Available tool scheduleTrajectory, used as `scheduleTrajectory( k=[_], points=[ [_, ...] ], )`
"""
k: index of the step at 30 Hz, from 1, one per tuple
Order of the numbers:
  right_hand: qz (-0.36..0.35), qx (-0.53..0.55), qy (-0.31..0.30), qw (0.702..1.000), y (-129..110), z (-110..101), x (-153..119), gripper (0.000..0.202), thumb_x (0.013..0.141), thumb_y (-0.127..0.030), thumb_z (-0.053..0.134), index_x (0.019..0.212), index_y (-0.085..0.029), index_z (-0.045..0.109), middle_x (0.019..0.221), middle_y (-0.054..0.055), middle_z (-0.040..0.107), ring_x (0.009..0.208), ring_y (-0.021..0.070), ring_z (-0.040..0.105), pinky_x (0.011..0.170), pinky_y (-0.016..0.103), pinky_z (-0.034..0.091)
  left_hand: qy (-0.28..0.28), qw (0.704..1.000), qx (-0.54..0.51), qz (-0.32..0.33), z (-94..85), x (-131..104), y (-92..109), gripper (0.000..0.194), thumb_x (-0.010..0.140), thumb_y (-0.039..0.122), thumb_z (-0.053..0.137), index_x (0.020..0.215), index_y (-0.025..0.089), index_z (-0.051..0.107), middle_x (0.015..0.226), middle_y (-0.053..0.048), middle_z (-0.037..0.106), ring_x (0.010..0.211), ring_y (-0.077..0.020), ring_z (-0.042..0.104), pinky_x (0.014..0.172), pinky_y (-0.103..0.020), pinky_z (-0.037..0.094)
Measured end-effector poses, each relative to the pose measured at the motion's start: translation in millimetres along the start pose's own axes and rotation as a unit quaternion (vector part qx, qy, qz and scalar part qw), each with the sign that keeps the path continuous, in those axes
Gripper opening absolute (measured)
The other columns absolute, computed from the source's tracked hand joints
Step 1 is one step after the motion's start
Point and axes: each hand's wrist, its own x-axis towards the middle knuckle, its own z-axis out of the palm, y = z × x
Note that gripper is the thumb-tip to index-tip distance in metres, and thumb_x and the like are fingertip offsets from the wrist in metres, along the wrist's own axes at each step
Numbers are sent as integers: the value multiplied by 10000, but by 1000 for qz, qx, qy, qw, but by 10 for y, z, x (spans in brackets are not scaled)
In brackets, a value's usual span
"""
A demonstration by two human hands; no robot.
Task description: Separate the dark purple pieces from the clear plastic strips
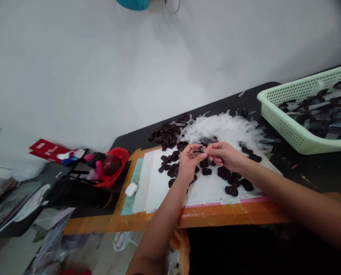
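Note:
My left hand is closed in a pinch on a small dark piece, its fine shape too small to tell. Fingertip to fingertip with it, my right hand is pinched at the same piece; whatever else it may grip is hidden. Both hands are above a white sheet scattered with glossy dark oval pieces. Behind the fingers lies a heap of translucent whitish strips. Left of that heap is a pile of smaller dark pieces.
At the right stands a pale green basket of dark pieces with clear strips. A white earbud case lies at the sheet's left. Farther left are a red basket with a bottle and a black bag. Orange tape lines the table's front edge.

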Motion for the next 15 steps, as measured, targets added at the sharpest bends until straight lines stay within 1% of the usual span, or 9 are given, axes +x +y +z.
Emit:
scheduleTrajectory(
  k=[3, 6, 10, 15],
  points=[
    [33, 24, 8, 999, -8, -14, 15, 266, 640, -278, 767, 631, -132, 545, 522, -31, 490, 385, 0, 265, 361, 167, 153, -9, 1000, 15, 18, -3, 1, -3, 386, 598, 231, 837, 925, 176, 640, 922, -28, 698, 735, -96, 622, 727, -242, 482],
    [54, 46, 6, 997, -10, -44, 33, 206, 638, -233, 745, 653, -123, 572, 515, -34, 475, 391, -3, 244, 362, 161, 143, -9, 999, 32, 28, 1, 1, -10, 380, 593, 221, 839, 925, 184, 659, 917, -26, 704, 761, -105, 618, 738, -245, 478],
    [66, 54, 3, 996, -10, -71, 43, 162, 640, -208, 721, 668, -118, 589, 503, -35, 461, 398, 2, 237, 368, 159, 138, -12, 998, 54, 41, -2, -3, -12, 372, 602, 215, 834, 936, 189, 670, 906, -24, 702, 764, -108, 614, 740, -246, 479],
    [52, 67, -10, 996, 12, -74, 48, 207, 645, -209, 742, 636, -131, 551, 521, -40, 459, 416, 10, 250, 381, 167, 153, -31, 994, 86, 61, -29, -2, 1, 329, 631, 216, 817, 931, 193, 684, 907, -25, 697, 848, -130, 634, 799, -263, 489]
  ],
)
